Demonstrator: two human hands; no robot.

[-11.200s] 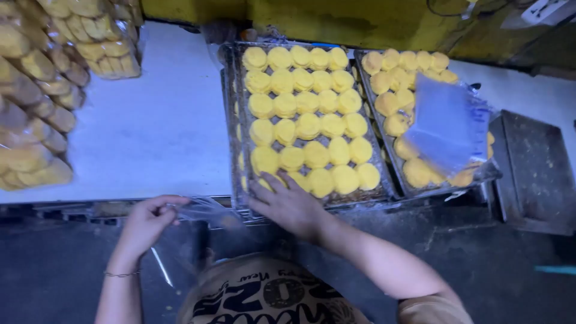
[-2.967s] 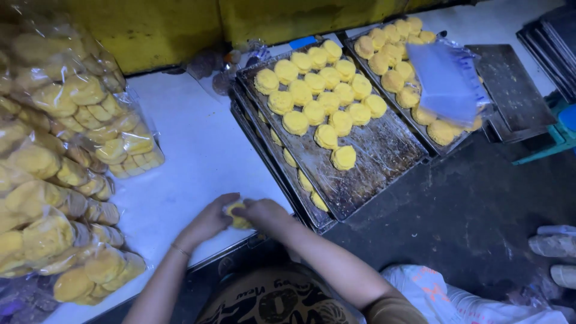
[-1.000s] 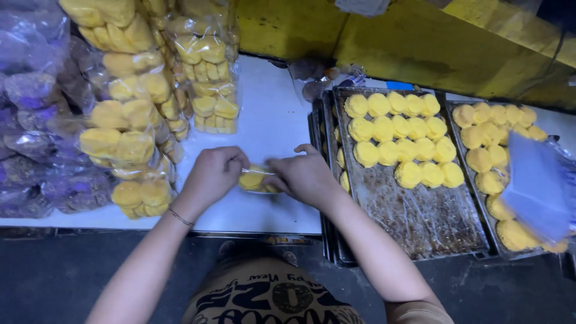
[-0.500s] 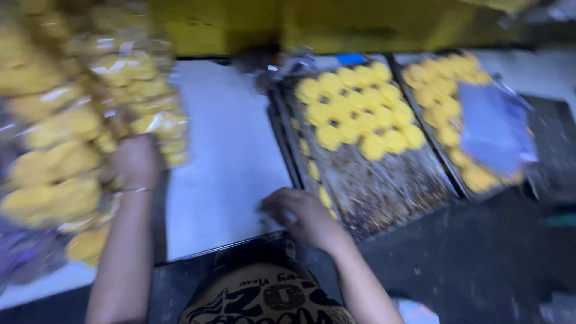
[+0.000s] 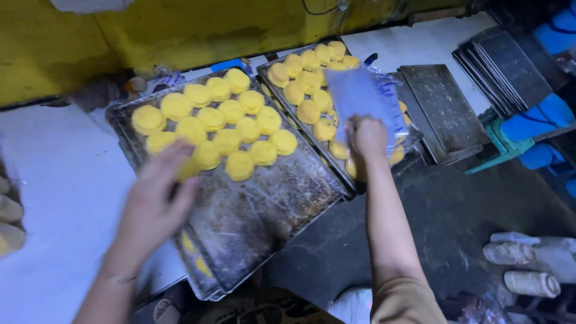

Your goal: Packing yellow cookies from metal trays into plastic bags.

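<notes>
Two dark baking trays lie side by side on the counter. Round yellow cookies (image 5: 228,123) fill the far half of the near tray (image 5: 270,210). My left hand (image 5: 155,201) hovers over that tray's left part, blurred, fingers spread and reaching to the closest cookies. The second tray (image 5: 354,183) carries more yellow cookies (image 5: 303,75) and a pile of clear plastic bags (image 5: 363,96). My right hand (image 5: 367,137) is closed on the lower edge of that pile, arm stretched out over the tray's near corner.
A white table top (image 5: 54,174) lies left of the trays, with bagged cookies (image 5: 9,225) at the frame's left edge. Empty dark trays (image 5: 444,105) and a second stack (image 5: 507,63) sit to the right by blue-green stools (image 5: 510,135). Bottles (image 5: 531,264) lie on the dark floor. A yellow wall (image 5: 180,30) is behind.
The view swung right. My left hand left the bagged cookies and came over the near tray. My right hand moved from the table's front edge up to the plastic bags.
</notes>
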